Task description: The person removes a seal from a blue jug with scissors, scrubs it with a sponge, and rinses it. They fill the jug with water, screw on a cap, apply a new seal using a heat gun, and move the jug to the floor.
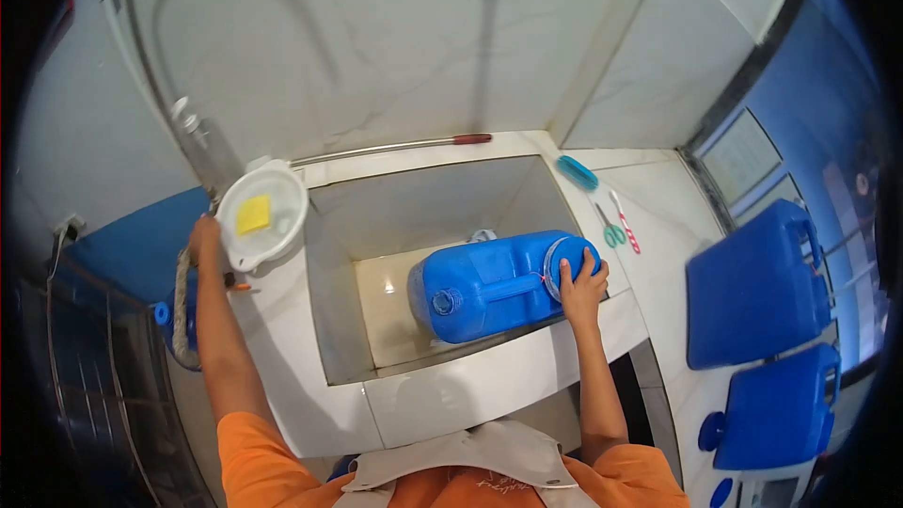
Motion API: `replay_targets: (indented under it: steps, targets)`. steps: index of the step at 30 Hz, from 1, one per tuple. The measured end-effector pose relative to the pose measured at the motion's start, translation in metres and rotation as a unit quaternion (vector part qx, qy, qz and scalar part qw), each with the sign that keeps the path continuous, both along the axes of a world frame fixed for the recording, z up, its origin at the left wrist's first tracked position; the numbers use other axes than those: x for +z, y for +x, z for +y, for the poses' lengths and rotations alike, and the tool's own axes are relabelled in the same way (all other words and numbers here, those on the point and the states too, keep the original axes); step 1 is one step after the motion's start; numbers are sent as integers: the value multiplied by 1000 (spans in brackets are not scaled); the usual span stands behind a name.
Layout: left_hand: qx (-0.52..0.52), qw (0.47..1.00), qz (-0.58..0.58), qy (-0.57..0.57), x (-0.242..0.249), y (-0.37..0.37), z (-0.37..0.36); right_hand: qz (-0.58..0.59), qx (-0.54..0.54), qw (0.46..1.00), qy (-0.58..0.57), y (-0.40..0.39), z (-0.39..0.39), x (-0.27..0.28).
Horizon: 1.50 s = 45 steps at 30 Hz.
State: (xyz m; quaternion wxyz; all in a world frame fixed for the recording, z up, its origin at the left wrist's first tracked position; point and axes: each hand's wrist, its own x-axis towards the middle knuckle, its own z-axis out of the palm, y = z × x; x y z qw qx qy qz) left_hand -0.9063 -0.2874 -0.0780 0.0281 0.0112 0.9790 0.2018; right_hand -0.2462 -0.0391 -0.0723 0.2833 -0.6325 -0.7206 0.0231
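Note:
A large blue plastic jug [508, 287] lies on its side across the sink [331, 320], its open spout facing left and its wide blue cap [571, 266] at the right end. My right hand [585, 290] grips that capped end, thumb and fingers over the cap. At the counter's left edge my left hand [204, 237] is closed beside a white plastic basin [246, 249] that has a yellow sponge [253, 214] in it. What the left fingers hold is hidden. A pale hose or rope [182, 306] hangs just below that hand.
Along the sink's back edge lies a metal rod with a red handle [472, 139]. A blue brush [577, 172], green-handled scissors [613, 233] and a red-and-white toothbrush [625, 223] lie on the right counter. Blue jerrycans [757, 287] stand at the right; a clear pump bottle [202, 146] stands behind the basin.

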Motion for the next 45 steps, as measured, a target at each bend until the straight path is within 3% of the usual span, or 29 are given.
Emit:
replay_targets:
  steps: [4,6,8,10,11,12,13,14,15,17,18,19,21,23,30,32,33,35,39,40,41,42,43,45]
  targets:
    - [-34,996,48,-73,-31,-49,-7,50,6,998,-42,30,0,-9]
    - [-69,988,63,-126,-37,-42,-9,17,69,997,-19,42,8,-8]
    - [-37,987,129,-84,-30,-30,-4,-5,65,998,7,55,37,4]
    - [-41,978,194,-59,-6,12,6,104,45,987,-113,87,84,10]
    - [-39,966,255,-31,2,38,12,89,48,993,-56,98,107,4]
    - [-119,950,288,10,4,56,15,73,56,996,2,107,132,-6]
    - [-194,927,318,48,4,72,15,19,49,998,-25,117,158,-18]
    - [-278,864,384,171,-2,103,25,-35,46,997,-51,126,182,-31]
    - [-339,858,277,268,28,172,36,-63,52,993,-84,133,203,-43]
    - [-404,867,157,247,29,267,47,-94,76,985,-123,133,223,-56]
    - [-427,868,43,248,61,340,55,-96,64,984,-134,134,225,-55]
    - [-543,813,69,200,60,379,58,-97,50,984,-142,133,226,-51]
    - [-682,712,97,135,67,440,71,-77,59,989,-108,123,210,-33]
    - [-728,675,107,49,71,478,84,-46,81,992,-81,118,208,-26]
    - [-678,717,163,-21,28,497,111,-97,121,979,-135,129,222,-43]
    - [-559,825,84,14,19,506,115,-83,85,977,-179,125,211,-35]
    - [-556,827,87,14,28,507,118,-76,74,986,-128,126,207,-36]
    - [-466,881,-58,-65,42,508,120,-64,71,987,-129,126,207,-35]
    - [-428,896,-107,44,58,506,106,-11,88,981,-173,139,223,-27]
    - [-531,834,24,146,59,513,102,-10,90,980,-174,138,218,-15]
    - [-612,737,153,241,58,519,98,184,135,943,-242,136,202,7]
    - [-611,740,150,239,54,518,96,370,172,863,-298,132,183,28]
    - [-609,765,88,193,48,513,95,370,172,862,-301,124,163,44]
    - [-604,783,27,145,52,509,101,487,258,776,-307,102,118,72]
